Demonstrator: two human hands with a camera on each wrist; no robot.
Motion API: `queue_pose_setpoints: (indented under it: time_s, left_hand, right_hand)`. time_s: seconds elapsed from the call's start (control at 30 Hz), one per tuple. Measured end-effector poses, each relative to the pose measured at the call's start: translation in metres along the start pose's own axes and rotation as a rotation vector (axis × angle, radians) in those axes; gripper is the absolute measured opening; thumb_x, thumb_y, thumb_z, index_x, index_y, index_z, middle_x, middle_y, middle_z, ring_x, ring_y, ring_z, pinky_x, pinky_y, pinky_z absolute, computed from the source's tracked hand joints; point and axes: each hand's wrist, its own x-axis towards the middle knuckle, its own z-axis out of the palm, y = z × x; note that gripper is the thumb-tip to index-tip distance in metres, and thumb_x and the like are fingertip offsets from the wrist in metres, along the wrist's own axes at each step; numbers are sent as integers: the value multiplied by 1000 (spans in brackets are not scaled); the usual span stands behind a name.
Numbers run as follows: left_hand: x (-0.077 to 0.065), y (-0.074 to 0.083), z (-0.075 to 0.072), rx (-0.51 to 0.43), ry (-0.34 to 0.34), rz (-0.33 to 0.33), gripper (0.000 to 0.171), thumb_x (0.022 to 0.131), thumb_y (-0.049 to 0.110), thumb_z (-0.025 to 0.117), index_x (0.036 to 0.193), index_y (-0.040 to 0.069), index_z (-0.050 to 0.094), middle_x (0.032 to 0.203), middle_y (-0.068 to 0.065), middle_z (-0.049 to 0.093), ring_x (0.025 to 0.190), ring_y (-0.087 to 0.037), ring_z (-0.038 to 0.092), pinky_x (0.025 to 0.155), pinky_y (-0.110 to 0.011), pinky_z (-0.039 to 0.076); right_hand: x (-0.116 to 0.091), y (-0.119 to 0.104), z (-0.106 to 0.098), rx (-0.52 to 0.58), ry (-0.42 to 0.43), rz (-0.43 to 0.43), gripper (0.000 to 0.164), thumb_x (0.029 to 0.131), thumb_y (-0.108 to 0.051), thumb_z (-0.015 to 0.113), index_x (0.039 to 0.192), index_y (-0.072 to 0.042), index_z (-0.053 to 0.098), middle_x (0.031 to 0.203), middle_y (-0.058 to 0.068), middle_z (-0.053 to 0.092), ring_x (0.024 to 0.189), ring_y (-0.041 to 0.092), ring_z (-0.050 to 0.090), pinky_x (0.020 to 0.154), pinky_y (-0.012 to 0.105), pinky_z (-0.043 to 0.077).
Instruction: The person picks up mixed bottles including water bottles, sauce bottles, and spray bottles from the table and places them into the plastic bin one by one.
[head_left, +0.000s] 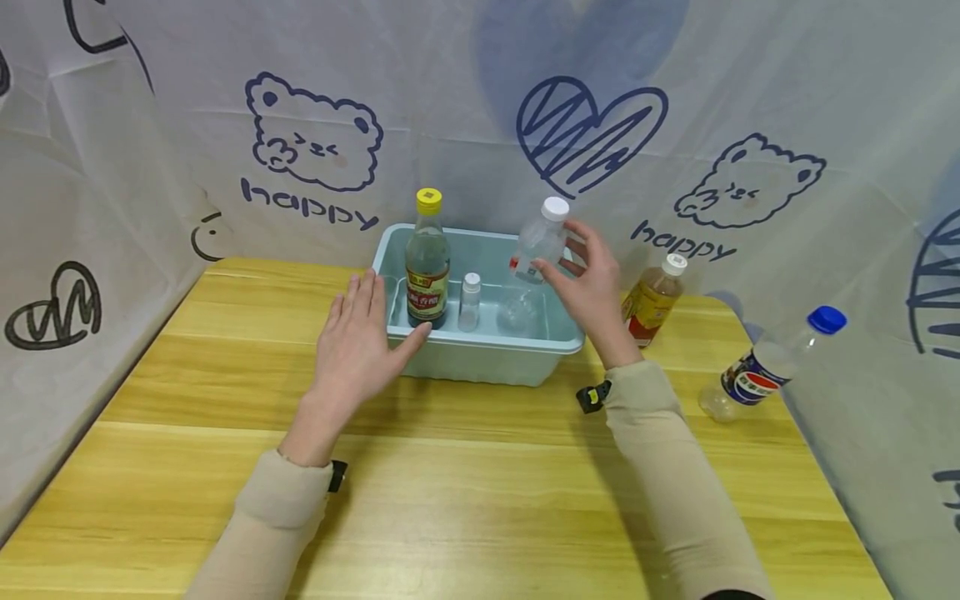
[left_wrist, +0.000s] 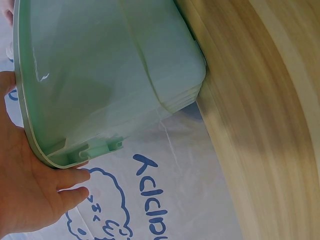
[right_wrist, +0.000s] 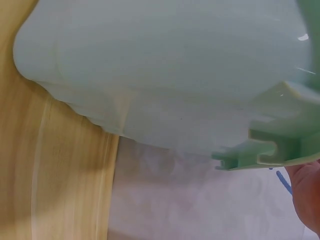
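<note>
A pale green plastic bin (head_left: 480, 358) stands on the wooden table. My left hand (head_left: 354, 346) lies against its left end, fingers straight and thumb along the front rim. Over the bin's right part, my right hand (head_left: 588, 283) holds a clear plastic bottle (head_left: 542, 237) with a white cap, thumb in front and fingers behind. Inside the bin stand a glass bottle (head_left: 427, 267) with a yellow cap and dark liquid, and a small clear bottle (head_left: 470, 304) with a white cap. Below the held bottle shows a clear rounded shape (head_left: 517, 312); I cannot tell whether it is separate.
Right of the bin, a bottle of amber drink (head_left: 651, 304) with a white cap stands partly behind my right wrist. Farther right is a clear Pepsi bottle (head_left: 757, 379) with a blue cap. A printed cloth (head_left: 450, 150) hangs behind the table (head_left: 465, 483).
</note>
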Motion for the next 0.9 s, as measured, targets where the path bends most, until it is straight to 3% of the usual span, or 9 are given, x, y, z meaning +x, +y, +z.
queue_pose_setpoints:
  time_s: [0.4,0.9]
  left_hand:
    - [0,1,-1,1,-1,2,108,98,77,38,163,-6,15,172,-23,9,160,-39,7,129,-54,8]
    - [0,0,0,-5,12,7,108,98,77,39,163,-6,17,172,-23,10,159,-40,9,129,-55,9]
  right_hand:
    - [3,4,3,-65,-68,-1,66,88,-12,85,145,-4,51,146,15,55,132,33,59,100,38,58]
    - [5,6,6,-69,-161,72,66,90,-8,82,147,-4,48,150,14,51,137,33,55,105,39,55]
